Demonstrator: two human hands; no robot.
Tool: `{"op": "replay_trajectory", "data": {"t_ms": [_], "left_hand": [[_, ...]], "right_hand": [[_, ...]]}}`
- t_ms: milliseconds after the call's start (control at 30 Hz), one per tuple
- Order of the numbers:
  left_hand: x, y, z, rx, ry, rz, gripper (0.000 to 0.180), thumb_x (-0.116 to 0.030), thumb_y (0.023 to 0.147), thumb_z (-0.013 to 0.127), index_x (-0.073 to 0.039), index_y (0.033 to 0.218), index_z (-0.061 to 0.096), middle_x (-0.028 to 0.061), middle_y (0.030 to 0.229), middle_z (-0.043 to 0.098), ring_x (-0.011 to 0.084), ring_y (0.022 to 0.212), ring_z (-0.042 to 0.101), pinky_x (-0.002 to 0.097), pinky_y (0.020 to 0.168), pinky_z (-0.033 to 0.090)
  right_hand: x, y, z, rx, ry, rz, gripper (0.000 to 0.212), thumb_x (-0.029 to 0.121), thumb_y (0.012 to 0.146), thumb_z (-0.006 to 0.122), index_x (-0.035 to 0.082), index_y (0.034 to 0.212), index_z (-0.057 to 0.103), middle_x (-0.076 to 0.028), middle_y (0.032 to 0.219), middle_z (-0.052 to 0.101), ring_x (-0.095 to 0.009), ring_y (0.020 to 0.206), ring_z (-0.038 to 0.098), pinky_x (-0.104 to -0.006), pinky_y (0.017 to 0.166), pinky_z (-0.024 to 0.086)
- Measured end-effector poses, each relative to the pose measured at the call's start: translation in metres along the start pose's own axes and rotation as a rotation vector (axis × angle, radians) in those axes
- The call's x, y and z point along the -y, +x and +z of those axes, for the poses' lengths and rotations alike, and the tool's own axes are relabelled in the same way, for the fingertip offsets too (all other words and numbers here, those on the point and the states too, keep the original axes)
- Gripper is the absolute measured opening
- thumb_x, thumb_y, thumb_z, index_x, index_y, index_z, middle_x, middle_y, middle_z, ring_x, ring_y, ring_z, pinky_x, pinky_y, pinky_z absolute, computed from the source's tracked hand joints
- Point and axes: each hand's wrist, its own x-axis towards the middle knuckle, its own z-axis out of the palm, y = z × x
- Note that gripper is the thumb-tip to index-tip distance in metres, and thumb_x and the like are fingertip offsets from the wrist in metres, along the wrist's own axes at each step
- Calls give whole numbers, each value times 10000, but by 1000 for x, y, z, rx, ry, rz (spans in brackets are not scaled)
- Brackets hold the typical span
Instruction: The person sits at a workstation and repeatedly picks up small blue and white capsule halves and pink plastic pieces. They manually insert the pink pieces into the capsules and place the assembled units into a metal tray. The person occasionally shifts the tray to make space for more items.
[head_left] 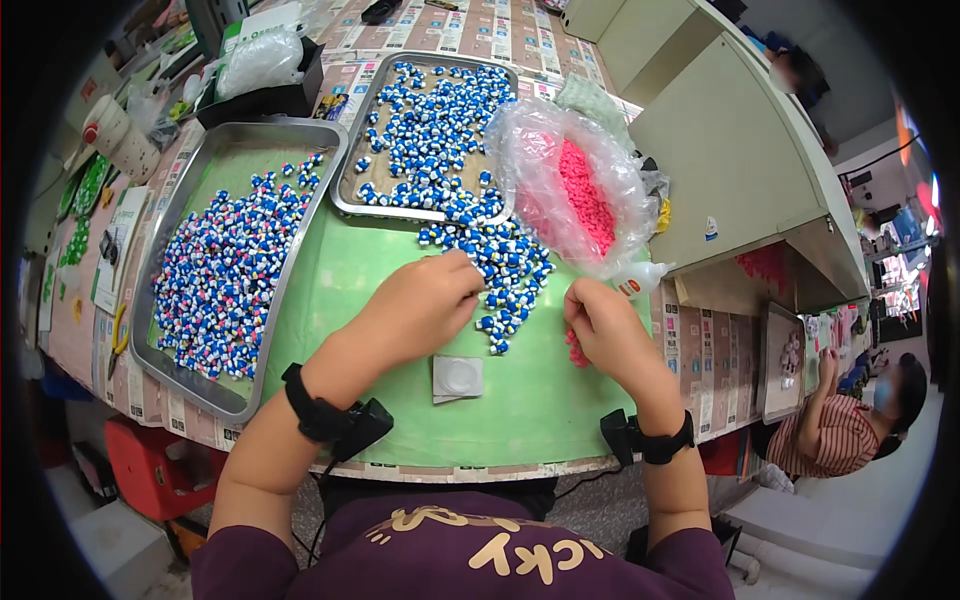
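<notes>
My left hand [432,298] is closed, its fingertips at the left side of a loose pile of small blue-and-white figures [512,268]. Whatever those fingers hold is hidden. My right hand [608,322] is pinched shut just right of the pile, over a few tiny pink pieces [576,350] on the green mat [520,425]; I cannot make out what is in the pinch. A small square grey-white pad with a round clear patch [458,378] lies between my forearms. Beyond my right hand rests a white squeeze bottle [642,279].
At left, a metal tray [300,262] holds many figures with pink bits. A second metal tray [400,213] of blue-and-white figures lies ahead. An open plastic bag [522,160] of pink pieces sits beside a beige cabinet [730,150]. Yellow-handled pliers [119,330] lie far left. Another person [845,430] works at right.
</notes>
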Motion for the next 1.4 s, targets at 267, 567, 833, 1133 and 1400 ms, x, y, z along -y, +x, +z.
{"op": "replay_trajectory", "data": {"t_ms": [267,567,833,1133,1400], "left_hand": [[-44,-23,-38,-85,-1095,-319,105,-3,903,600,29,990,650,85,1000,587,148,798,646,261,672,555],[-57,-31,-27,91,-1564,-452,170,-149,936,626,-7,1026,645,32,911,649,97,790,634,234,672,534],[-60,-36,-27,12,-1341,-437,174,-165,938,625,-7,1006,648,13,899,639,66,754,600,221,651,517],[-38,-55,-42,-166,-1127,-501,189,-33,912,597,16,1089,642,115,1118,650,150,949,637,283,823,530],[-23,-74,-54,-293,-1122,-566,289,13,825,690,15,1106,624,121,1075,661,157,946,643,275,805,542]], "right_hand": [[67,-8,-6,-68,481,-221,195,-131,764,535,38,843,481,-74,842,527,-207,815,528,-316,752,424],[96,-9,9,-122,534,-381,229,-109,771,612,70,869,507,-79,906,567,-239,835,537,-329,749,409],[88,-10,10,-189,236,-575,245,-99,693,673,40,842,536,-103,926,602,-251,796,581,-340,675,456],[84,0,15,51,191,-419,219,-103,685,573,62,790,476,-85,801,545,-286,752,533,-361,705,410],[86,1,32,206,1,-401,180,-60,722,550,83,800,476,-64,754,518,-278,775,524,-374,750,376]]}}
